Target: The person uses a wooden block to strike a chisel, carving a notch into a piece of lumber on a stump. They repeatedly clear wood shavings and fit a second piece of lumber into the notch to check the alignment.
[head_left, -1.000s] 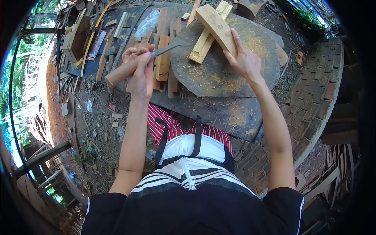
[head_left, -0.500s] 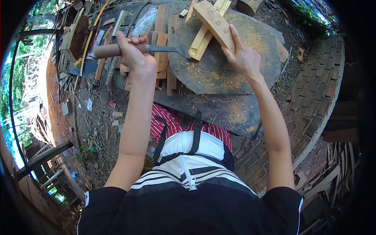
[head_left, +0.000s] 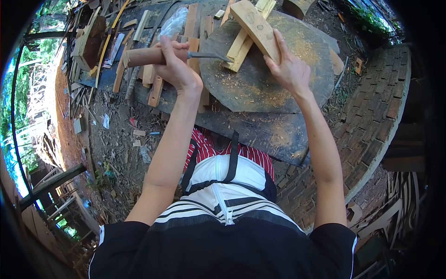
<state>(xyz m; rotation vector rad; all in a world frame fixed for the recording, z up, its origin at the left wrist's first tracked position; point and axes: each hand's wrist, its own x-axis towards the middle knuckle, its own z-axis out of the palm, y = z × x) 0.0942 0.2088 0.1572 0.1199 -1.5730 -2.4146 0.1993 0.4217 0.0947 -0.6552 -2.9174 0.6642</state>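
Head view, the single one on my feed.

Left hand: closed around the wooden handle of a chisel, thumb raised along the handle, blade pointing toward the right hand.

Right hand: holding the near end of a wooden block, thumb on one side, fingers along the other; the grip is narrow, set by the block's width.

Block: thick, with round dark marks on its face; crosses over the strip. Whether it bears on the strip or is held just above, I cannot tell.

Strip: pale wood, lying slantwise over the round slab; its near end meets the chisel tip in my view, though I cannot confirm contact.

Slab: dark, broad, scattered with wood chips.

Beyond the left hand: a clear plastic bag and assorted wooden offcuts.

Step in hand, by my judgement: setting the chisel edge to the strip's near end. The next move calls, I think, for a settled edge, a strip kept from sliding, and right-hand fingers clear of the blade's line.
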